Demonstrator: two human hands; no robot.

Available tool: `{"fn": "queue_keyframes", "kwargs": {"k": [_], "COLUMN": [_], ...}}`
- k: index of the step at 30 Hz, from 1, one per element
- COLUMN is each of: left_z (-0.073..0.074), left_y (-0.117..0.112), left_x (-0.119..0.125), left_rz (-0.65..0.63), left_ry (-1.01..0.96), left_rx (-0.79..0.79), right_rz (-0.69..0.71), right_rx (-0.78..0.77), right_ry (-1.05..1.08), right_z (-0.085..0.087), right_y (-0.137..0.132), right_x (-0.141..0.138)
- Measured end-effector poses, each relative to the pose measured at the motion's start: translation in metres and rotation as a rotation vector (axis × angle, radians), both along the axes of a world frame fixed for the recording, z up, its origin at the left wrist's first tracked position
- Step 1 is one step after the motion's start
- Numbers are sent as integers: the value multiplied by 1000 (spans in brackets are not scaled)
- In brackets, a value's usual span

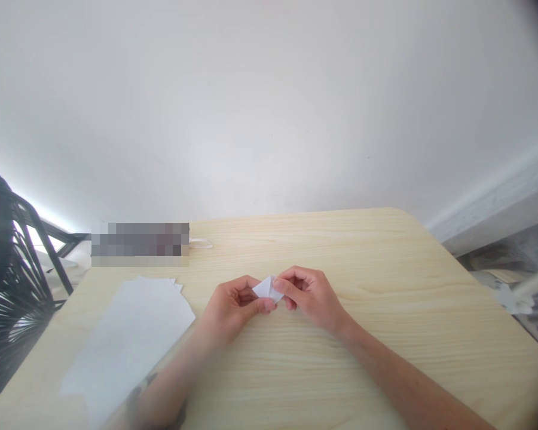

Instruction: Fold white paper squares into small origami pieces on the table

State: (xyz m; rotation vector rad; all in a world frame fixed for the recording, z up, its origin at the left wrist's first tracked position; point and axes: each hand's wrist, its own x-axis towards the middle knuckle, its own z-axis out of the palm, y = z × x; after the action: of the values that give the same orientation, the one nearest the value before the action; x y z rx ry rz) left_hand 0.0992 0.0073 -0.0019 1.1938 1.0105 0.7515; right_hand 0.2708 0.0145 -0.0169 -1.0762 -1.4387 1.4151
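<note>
A small folded piece of white paper point(267, 288) is pinched between both hands above the middle of a light wooden table point(385, 280). My left hand point(233, 304) grips it from the left with thumb and fingers closed. My right hand point(307, 295) pinches its right side, fingers curled over the top. Most of the paper is hidden between the fingers.
A stack of white paper sheets point(130, 340) lies on the table to the left of my left forearm. A blurred-out object point(140, 243) sits at the table's far left edge. A black wire chair point(9, 275) stands at the left. A white wall rises behind the table.
</note>
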Motion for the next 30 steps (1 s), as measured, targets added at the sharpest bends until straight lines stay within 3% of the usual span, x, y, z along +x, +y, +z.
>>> {"fn": "queue_keyframes", "kwargs": {"k": [6, 10, 13, 22, 30], "left_z": [-2, -1, -3, -5, -6], "left_y": [0, -2, -2, 0, 2], "left_x": [0, 2, 1, 0, 1], "left_rz": [19, 84, 42, 59, 131], "left_ry": [24, -38, -11, -27, -127], "left_rx": [-18, 83, 126, 70, 65], "right_rz": [-29, -67, -57, -3, 21], "right_rx": [-23, 1, 22, 113, 51], "right_ry": [-9, -18, -36, -84, -3], "right_z": [-2, -2, -2, -2, -5], "right_y": [3, 2, 1, 0, 1], "right_x": [2, 3, 3, 3, 3]}}
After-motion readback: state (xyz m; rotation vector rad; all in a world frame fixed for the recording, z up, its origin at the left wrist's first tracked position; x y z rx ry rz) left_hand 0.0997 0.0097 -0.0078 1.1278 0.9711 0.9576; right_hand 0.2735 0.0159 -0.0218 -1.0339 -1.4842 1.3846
